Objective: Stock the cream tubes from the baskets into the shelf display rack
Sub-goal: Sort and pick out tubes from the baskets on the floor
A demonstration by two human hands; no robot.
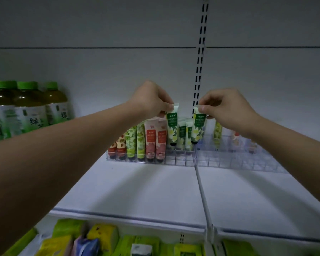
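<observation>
Left hand point(151, 100), right hand point(227, 108) each pinch 1 green tube point(172, 124) by crimped top; light, soft, judged easy.

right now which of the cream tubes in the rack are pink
The two pink tubes, side by side in the front row of the clear rack, between the light green patterned tubes and the white tubes with dark green labels.

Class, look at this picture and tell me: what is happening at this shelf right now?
A person is stocking cream tubes into a clear display rack on a white shelf. The left hand pinches one green-labelled tube by its top, and the right hand pinches another green-labelled tube the same way. Both tubes hang cap-down over the rack's slots. Red, green and pink tubes already stand in the rack's left part.
</observation>
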